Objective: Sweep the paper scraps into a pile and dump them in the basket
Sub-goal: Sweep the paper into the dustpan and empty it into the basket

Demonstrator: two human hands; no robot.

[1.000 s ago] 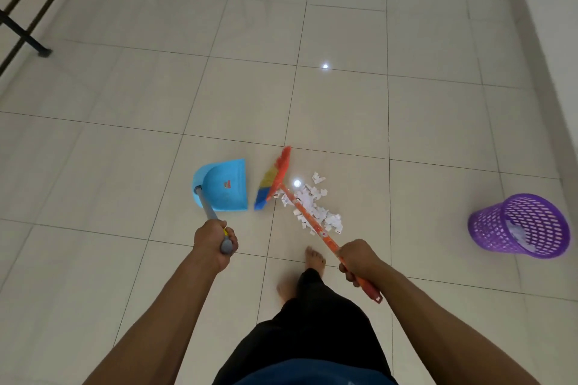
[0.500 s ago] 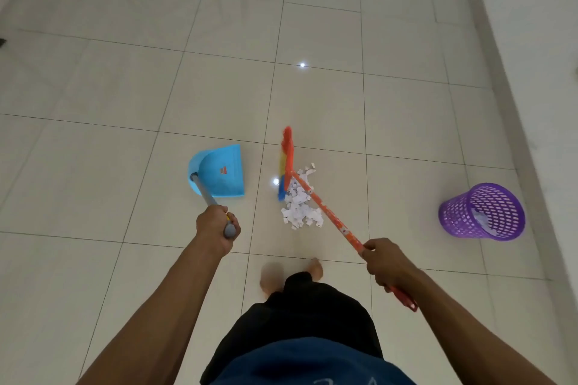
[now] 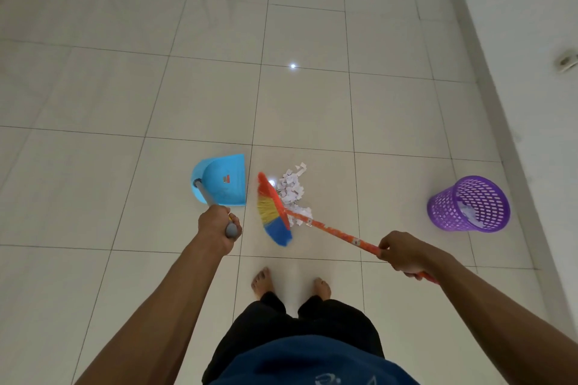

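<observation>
Beside the paper scraps (image 3: 292, 189), the broom (image 3: 273, 211) has swung nearer; left fingers (image 3: 235, 223) grip dustpan (image 3: 223, 181), right fingers (image 3: 391, 248) broom.

Broom (image 3: 272, 209) is touching paper scraps (image 3: 292, 189) on their left; dustpan (image 3: 223, 181) is sitting further left; basket (image 3: 447, 212) is standing well right.

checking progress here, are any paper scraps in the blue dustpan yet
No, the blue dustpan holds no scraps; the paper scraps all lie on the floor just right of the broom.
</observation>
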